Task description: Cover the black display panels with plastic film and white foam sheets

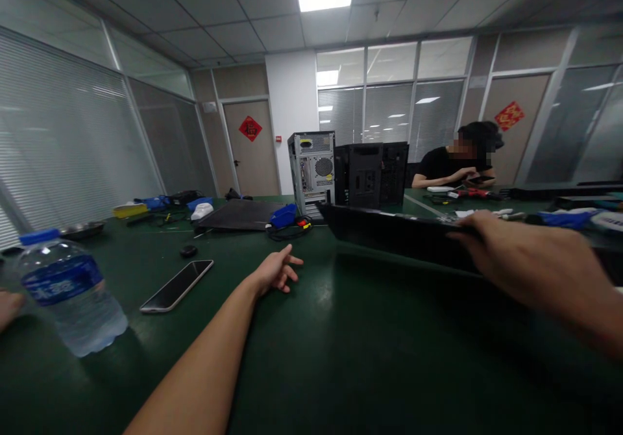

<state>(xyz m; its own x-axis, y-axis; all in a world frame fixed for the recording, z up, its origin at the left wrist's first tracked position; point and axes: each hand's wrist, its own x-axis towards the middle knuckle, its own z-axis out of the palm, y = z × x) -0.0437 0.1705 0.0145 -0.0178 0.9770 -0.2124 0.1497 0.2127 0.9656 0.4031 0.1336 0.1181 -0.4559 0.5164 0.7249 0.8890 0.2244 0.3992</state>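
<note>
My right hand (506, 247) grips the far-right edge of a flat black panel (399, 232), which looks like a computer case side panel. It is tilted above the green table (311, 363), and its shadow falls below. My left hand (277, 271) lies on the table with its fingers apart, holding nothing, just left of the panel. A smartphone (178, 285) with a dark screen lies to the left of my forearm. Beyond it is a small round black object (188, 250). Behind the panel stands a grey computer case (313, 169), its rear side showing.
Two black computer cases (363, 175) stand beside the grey one. A water bottle (71, 292) is at the left, with part of another person's hand (8, 308) at the frame edge. A dark flat panel (243, 215) lies farther back. Another person (455, 156) sits across the table.
</note>
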